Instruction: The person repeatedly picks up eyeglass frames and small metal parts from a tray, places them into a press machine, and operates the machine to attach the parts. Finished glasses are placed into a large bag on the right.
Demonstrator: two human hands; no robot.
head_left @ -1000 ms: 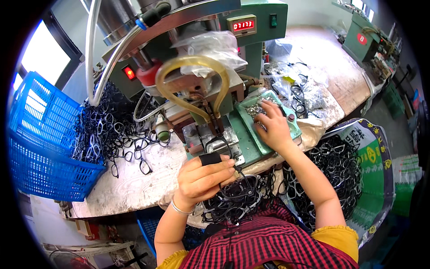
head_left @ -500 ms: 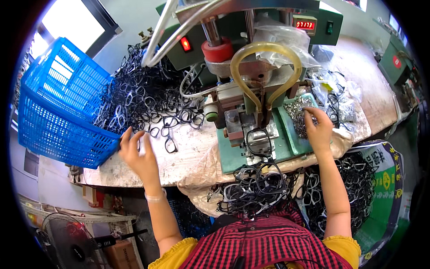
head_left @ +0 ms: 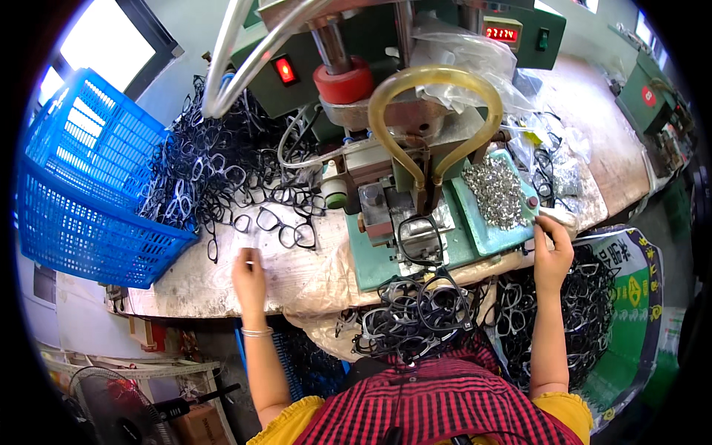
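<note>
My left hand [head_left: 251,282] is over the table's pale worktop with its fingers curled together; whatever they may hold is hidden. Beyond it lie several loose black eyeglass frames [head_left: 288,226] at the edge of a large heap [head_left: 196,163]. My right hand [head_left: 553,256] is beside the near right corner of a green tray [head_left: 486,241] full of tiny shiny metal parts [head_left: 495,191]. Its fingertips are drawn together, and anything between them is too small to name. A dark eyeglass frame [head_left: 400,241] stands in the press [head_left: 386,222] between my hands.
A blue plastic basket [head_left: 89,200] leans on its side at the left. More frames [head_left: 415,315] pile up at my lap, and others fill a green-and-white sack [head_left: 630,311] on the right. A curved yellowish hose [head_left: 486,96] arches over the press. A fan [head_left: 119,408] stands lower left.
My left hand has drawn back from the basket's edge toward me, its fingers curling in. My right hand has left the metal parts and moved nearer me. The view has shifted slightly.
</note>
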